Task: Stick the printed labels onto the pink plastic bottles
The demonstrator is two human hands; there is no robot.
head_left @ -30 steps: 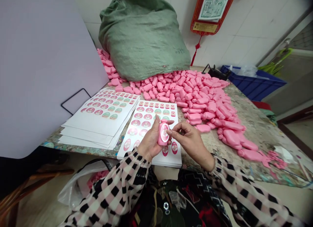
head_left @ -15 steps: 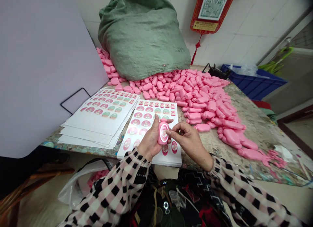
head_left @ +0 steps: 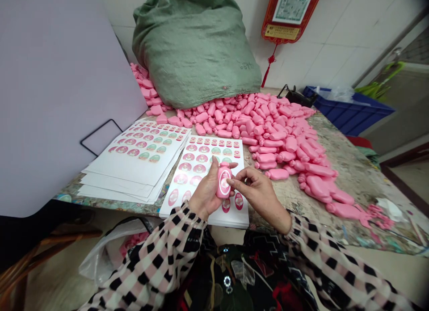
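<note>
My left hand (head_left: 208,192) is closed around a small pink plastic bottle (head_left: 224,167), held upright with its neck away from me. An oval pink-and-white sticker (head_left: 224,182) lies on the bottle's front. My right hand (head_left: 256,190) is pinched, and its thumb and forefinger touch the right side of this sticker. Whether those fingertips grip the sticker's edge or only press on it is hard to tell. Beneath both hands lies a stack of sticker sheets (head_left: 181,168) printed with rows of pink and green labels.
Left of it sits a second pile of sticker sheets (head_left: 117,172). A large heap of pink bottles (head_left: 268,136) covers the table's back and right. Behind them slumps a green sack (head_left: 197,47). A blue crate (head_left: 351,112) stands at the far right; a pale panel (head_left: 67,87) rises at left.
The view has shifted very slightly. Both hands stay in the same place on the bottle and sticker; the bottle has barely turned, if at all.
</note>
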